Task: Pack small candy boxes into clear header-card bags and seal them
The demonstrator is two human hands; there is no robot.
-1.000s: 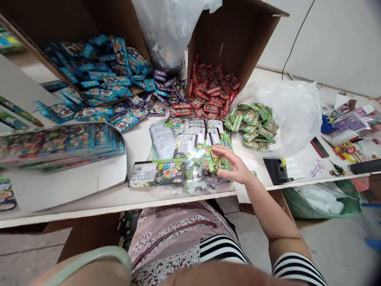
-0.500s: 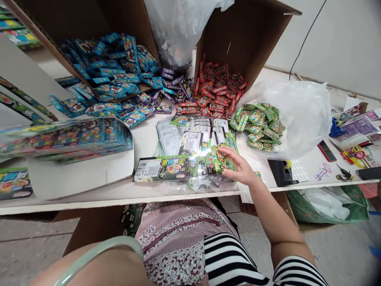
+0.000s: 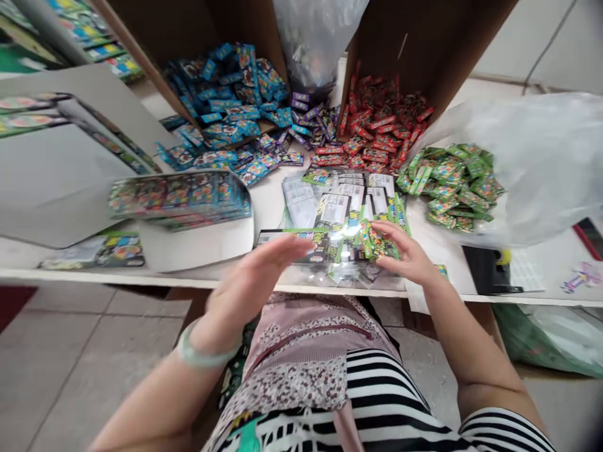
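Note:
My right hand is closed on a green candy packet, holding it over a pile of clear bags with black-and-green printed cards near the table's front edge. Blurred by motion, my left hand hangs over the table edge, left of the bags, its fingers stretched out and nothing seen in it. A black-and-green card lies partly behind its fingertips. Green packets are heaped right of the bags. Behind them are red packets, purple packets and blue packets.
Two cardboard boxes stand at the back. A stack of printed packs sits in a white tray at left. To the right are a plastic bag and a black tape dispenser.
The view has shifted left. My left hand has come into view over the table edge, while my right hand keeps the green packet over the bags.

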